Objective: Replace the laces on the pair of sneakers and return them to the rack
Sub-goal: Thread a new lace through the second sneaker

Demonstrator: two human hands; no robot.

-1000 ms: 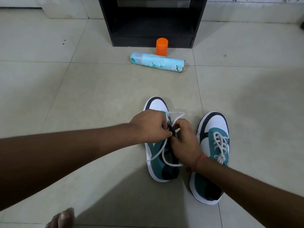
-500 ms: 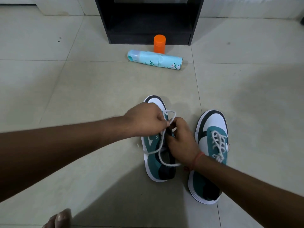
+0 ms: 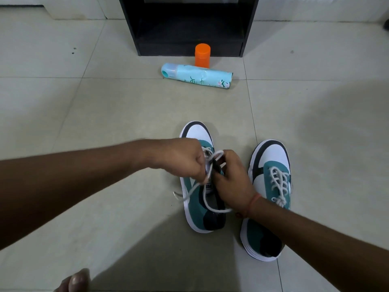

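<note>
Head view, lace (image 3: 207,204) pinched between left hand (image 3: 182,160), right hand (image 3: 232,178)

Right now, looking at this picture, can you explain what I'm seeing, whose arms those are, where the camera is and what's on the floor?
There is no machine: the camera is worn on a person's head and looks down at their own arms. The left hand and the right hand both pinch a white lace over the left sneaker, which is only partly laced. The right sneaker beside it is already laced. Both stand on the tiled floor. Farther off a pale blue spray can lies on its side, an orange cap stands behind it, and a black rack stands beyond them.
</note>
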